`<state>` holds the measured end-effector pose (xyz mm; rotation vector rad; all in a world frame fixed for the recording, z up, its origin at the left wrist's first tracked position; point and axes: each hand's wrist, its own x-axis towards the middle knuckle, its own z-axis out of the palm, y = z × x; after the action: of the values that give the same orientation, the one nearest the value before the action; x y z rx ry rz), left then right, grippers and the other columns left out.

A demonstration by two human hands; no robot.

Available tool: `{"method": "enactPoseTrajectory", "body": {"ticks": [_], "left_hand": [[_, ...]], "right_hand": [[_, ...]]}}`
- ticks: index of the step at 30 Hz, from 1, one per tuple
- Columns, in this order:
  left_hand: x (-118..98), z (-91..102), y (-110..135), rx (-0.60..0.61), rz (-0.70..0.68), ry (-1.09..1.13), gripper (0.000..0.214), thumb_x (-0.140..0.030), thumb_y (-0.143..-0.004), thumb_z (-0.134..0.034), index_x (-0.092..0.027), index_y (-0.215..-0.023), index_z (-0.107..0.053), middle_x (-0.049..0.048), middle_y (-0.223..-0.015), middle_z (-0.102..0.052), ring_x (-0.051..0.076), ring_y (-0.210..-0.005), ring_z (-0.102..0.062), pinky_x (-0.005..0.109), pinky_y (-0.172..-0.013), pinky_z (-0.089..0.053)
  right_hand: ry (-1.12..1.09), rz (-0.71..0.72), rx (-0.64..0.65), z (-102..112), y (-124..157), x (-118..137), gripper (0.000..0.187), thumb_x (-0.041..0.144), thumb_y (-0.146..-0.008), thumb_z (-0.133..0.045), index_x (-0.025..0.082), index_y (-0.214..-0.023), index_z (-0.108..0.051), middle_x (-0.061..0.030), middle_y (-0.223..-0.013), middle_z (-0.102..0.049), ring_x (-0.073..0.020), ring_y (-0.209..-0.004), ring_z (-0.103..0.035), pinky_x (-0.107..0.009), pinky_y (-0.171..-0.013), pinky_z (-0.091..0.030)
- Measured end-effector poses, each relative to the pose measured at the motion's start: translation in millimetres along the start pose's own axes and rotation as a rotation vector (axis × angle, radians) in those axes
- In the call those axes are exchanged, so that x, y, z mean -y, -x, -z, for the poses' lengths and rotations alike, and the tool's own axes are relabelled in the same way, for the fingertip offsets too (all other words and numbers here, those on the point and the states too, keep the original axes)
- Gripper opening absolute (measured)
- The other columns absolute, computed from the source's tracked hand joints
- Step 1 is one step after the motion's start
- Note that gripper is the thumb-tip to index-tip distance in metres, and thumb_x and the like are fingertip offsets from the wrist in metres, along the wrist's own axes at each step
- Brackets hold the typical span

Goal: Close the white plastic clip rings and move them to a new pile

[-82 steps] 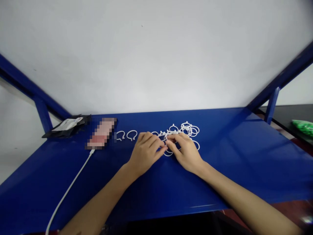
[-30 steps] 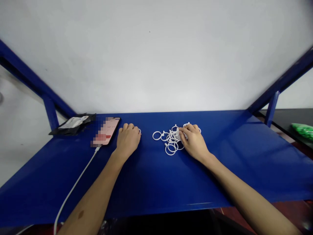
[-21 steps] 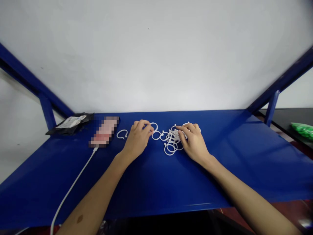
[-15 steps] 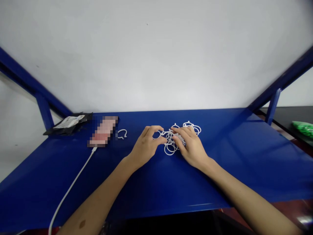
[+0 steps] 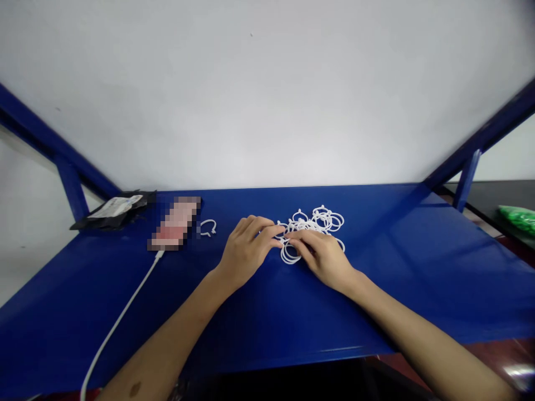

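White plastic rings with small ball ends, which look like shower curtain rings (image 5: 327, 221), lie in a tangled pile on the blue table (image 5: 376, 250). At the pile's left edge is my left hand (image 5: 249, 245), its index finger and thumb curved and slightly apart beside a ring. My right hand (image 5: 321, 253) reaches over the front of the pile, thumb and index finger pinched together on a ring (image 5: 289, 252). Its palm and fingers cover part of the pile. A single opened ring (image 5: 208, 227) lies apart, left of my left hand.
Left of the single ring lies a blurred-out phone (image 5: 175, 223) with a white cable (image 5: 121, 317) running to the front edge. A black plastic package (image 5: 112, 211) sits at the back left. Blue frame bars flank both sides; a green bag (image 5: 518, 218) lies far right.
My right hand's fingers have closed to a pinch and moved slightly left. My left index finger has come down nearer its thumb and the rings. More of the pile shows behind my right hand.
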<state>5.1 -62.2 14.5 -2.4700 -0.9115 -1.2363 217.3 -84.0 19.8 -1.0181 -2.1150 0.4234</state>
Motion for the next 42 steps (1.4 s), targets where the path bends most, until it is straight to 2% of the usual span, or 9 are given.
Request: {"method": "enactPoseTrajectory", "body": {"ticks": [11,15,17,21,23,26,31,35,42], "left_hand": [[-2,0.2,2,0.007,0.015,-0.055,0.006,-0.023,-0.093,-0.067,-0.021,-0.098,-0.064,0.0011,-0.086,-0.071,0.019,-0.081,-0.060,0.034,-0.077,-0.045],[7,4.4,-1,0.043,0.022,-0.054,0.013,-0.031,-0.096,-0.063,-0.021,-0.089,-0.064,0.0001,-0.079,-0.071,0.018,-0.076,-0.061,0.034,-0.075,-0.044],[16,9.0,-2,0.122,0.126,-0.162,0.020,-0.038,-0.097,-0.060,-0.021,-0.089,-0.066,0.0020,-0.081,-0.071,0.021,-0.078,-0.062,0.036,-0.075,-0.044],[39,22.0,1,0.380,0.533,-0.552,0.031,-0.044,-0.098,-0.053,-0.017,-0.103,-0.067,0.0131,-0.100,-0.072,0.033,-0.098,-0.062,0.042,-0.079,-0.045],[48,27.9,4,0.511,0.672,-0.678,0.036,-0.044,-0.097,-0.051,-0.014,-0.110,-0.066,0.0185,-0.105,-0.070,0.038,-0.104,-0.060,0.046,-0.082,-0.045],[54,32.3,8,0.669,0.737,-0.686,0.036,-0.039,-0.096,-0.050,-0.011,-0.115,-0.063,0.0201,-0.100,-0.072,0.040,-0.103,-0.062,0.049,-0.084,-0.044],[52,28.2,8,0.694,0.627,-0.595,0.029,-0.019,-0.096,-0.046,-0.015,-0.120,-0.062,0.0154,-0.100,-0.074,0.037,-0.103,-0.062,0.047,-0.083,-0.045],[47,18.7,5,0.545,0.504,-0.399,0.030,-0.014,-0.095,-0.047,-0.015,-0.121,-0.061,0.0123,-0.105,-0.072,0.032,-0.100,-0.061,0.044,-0.082,-0.048],[17,4.1,2,0.249,0.119,-0.006,0.022,-0.005,-0.095,-0.048,-0.018,-0.106,-0.062,0.0045,-0.096,-0.065,0.021,-0.089,-0.056,0.035,-0.085,-0.050]], "right_hand": [[-0.009,0.085,0.189,4,2,4,0.025,0.024,-0.105,-0.042,0.019,-0.110,-0.066,-0.0067,-0.099,-0.073,-0.0178,-0.086,-0.069,-0.032,-0.076,-0.055],[0.008,0.096,0.144,7,0,2,0.026,0.025,-0.105,-0.043,0.019,-0.113,-0.067,-0.0065,-0.100,-0.073,-0.0174,-0.089,-0.068,-0.032,-0.079,-0.054],[0.086,0.079,0.052,11,-4,-3,0.026,0.028,-0.104,-0.045,0.020,-0.111,-0.069,-0.0071,-0.099,-0.072,-0.0190,-0.091,-0.067,-0.033,-0.081,-0.054],[0.247,-0.055,-0.208,17,-12,-21,0.027,0.030,-0.103,-0.048,0.018,-0.106,-0.072,-0.0087,-0.091,-0.067,-0.0223,-0.088,-0.063,-0.037,-0.080,-0.052],[0.278,-0.117,-0.250,18,-15,-32,0.026,0.030,-0.101,-0.051,0.017,-0.104,-0.073,-0.0084,-0.087,-0.066,-0.0237,-0.087,-0.061,-0.039,-0.080,-0.051],[0.306,-0.166,-0.223,14,-17,-43,0.025,0.030,-0.100,-0.053,0.018,-0.101,-0.075,-0.0086,-0.086,-0.067,-0.0254,-0.087,-0.057,-0.042,-0.082,-0.049],[0.352,-0.206,-0.180,8,-17,-49,0.031,0.038,-0.100,-0.054,0.018,-0.105,-0.077,-0.0107,-0.091,-0.068,-0.0278,-0.090,-0.053,-0.045,-0.084,-0.049],[0.358,-0.200,-0.196,8,-16,-46,0.033,0.039,-0.100,-0.053,0.018,-0.110,-0.077,-0.0116,-0.095,-0.068,-0.0281,-0.091,-0.052,-0.045,-0.086,-0.049],[0.367,-0.094,-0.237,11,-14,-27,0.031,0.037,-0.101,-0.053,0.018,-0.112,-0.074,-0.0116,-0.097,-0.067,-0.0277,-0.093,-0.053,-0.045,-0.087,-0.049]]}}
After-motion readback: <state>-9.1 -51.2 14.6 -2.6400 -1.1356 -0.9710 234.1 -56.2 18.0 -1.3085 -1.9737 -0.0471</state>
